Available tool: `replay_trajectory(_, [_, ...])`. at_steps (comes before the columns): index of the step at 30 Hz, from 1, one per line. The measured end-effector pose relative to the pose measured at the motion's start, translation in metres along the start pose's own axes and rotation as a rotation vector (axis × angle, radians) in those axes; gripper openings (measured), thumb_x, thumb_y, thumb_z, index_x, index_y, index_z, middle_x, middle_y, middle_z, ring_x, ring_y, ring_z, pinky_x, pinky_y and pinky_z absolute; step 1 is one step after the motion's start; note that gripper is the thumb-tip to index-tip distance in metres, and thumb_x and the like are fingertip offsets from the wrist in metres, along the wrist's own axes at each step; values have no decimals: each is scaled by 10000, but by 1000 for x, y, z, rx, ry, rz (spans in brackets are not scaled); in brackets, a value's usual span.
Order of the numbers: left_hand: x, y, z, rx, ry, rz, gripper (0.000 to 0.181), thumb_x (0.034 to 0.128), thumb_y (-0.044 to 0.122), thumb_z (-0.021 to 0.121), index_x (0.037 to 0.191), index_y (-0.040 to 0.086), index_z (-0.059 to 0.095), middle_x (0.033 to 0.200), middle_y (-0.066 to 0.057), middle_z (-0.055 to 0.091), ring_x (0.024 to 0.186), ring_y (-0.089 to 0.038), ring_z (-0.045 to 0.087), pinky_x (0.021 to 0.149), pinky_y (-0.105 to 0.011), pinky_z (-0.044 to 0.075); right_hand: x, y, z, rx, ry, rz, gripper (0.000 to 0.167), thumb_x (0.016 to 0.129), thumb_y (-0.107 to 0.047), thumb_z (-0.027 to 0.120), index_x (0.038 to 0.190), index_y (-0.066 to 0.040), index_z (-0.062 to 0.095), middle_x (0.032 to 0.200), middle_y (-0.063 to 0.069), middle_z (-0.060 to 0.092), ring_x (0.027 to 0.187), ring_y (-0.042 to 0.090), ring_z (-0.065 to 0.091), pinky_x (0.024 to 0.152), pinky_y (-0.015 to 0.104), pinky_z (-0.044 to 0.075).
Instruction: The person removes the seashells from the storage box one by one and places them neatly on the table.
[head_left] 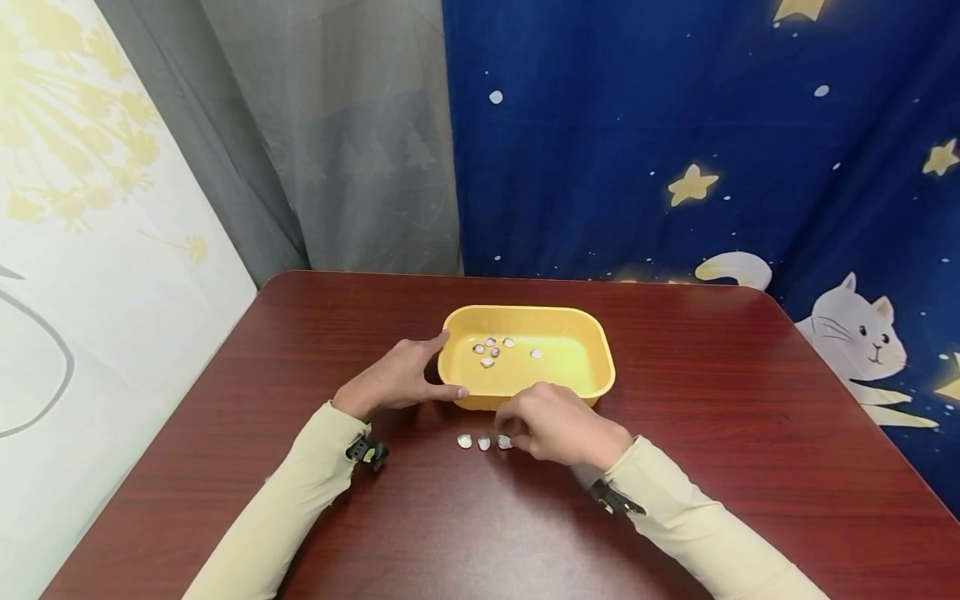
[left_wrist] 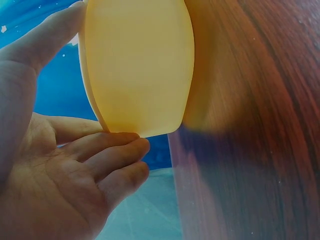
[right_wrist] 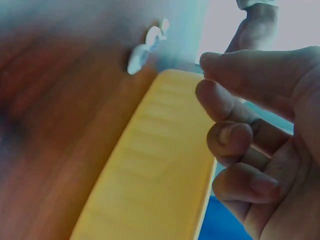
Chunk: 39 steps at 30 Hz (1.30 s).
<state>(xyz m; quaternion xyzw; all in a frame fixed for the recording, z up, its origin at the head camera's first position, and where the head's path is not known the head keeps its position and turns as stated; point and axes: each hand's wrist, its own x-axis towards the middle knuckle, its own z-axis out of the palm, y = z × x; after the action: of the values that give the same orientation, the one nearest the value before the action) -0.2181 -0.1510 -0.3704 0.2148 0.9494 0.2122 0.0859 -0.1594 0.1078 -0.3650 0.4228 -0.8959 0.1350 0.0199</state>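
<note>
Three small pale pieces (head_left: 483, 443) lie in a short row in front of the yellow tub (head_left: 570, 393), while others — six by count — lie scattered inside it, mostly toward its left end. The right hand (head_left: 558, 425) is just in front of the tub, beside the rightmost piece of the row; thumb and index tips are close together, though I cannot tell whether anything is pinched between them. The left hand (head_left: 397, 377) clamps the tub's left end, thumb over the near rim. The step looks like laying out pieces singly; another would call for a light fingertip pinch inside the tub. The brown surface (head_left: 720, 400) extends around the tub, with curtains (head_left: 570, 150) behind.
</note>
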Motion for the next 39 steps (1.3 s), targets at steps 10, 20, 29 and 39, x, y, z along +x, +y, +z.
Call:
replay_trajectory(10, [0, 0, 0, 6, 9, 3, 1083, 810, 640, 734, 1575, 19, 284, 1541, -179, 476, 1353, -273, 542, 1101, -459, 473, 4, 19, -13, 75, 139, -5, 84, 837, -112, 777, 906, -158, 766, 700, -113, 661, 636, 84, 610, 616, 178, 464])
replay_trajectory(20, [0, 1, -1, 1, 2, -10, 1098, 803, 657, 730, 1579, 26, 276, 1547, -171, 469, 1360, -269, 537, 1097, -461, 477, 13, 36, -12, 9, 233, 102, 70, 849, -169, 774, 915, -150, 761, 675, -107, 632, 619, 49, 558, 590, 216, 444])
replay_trajectory(29, [0, -1, 1, 2, 4, -13, 1090, 801, 644, 740, 1580, 36, 280, 1534, -168, 488, 1336, -254, 553, 1090, -455, 484, 28, 61, -7, 26, 178, 275, 143, 814, -153, 796, 945, -109, 760, 715, -54, 668, 651, 105, 564, 612, 265, 459])
replay_trajectory(39, [0, 1, 2, -5, 9, -12, 1094, 794, 650, 744, 1580, 44, 284, 1540, -157, 483, 1354, -253, 541, 1096, -453, 480, 37, 78, -1, 85, 36, 416, 311, 816, -198, 792, 1094, -80, 719, 720, -23, 668, 682, 112, 594, 640, 280, 470])
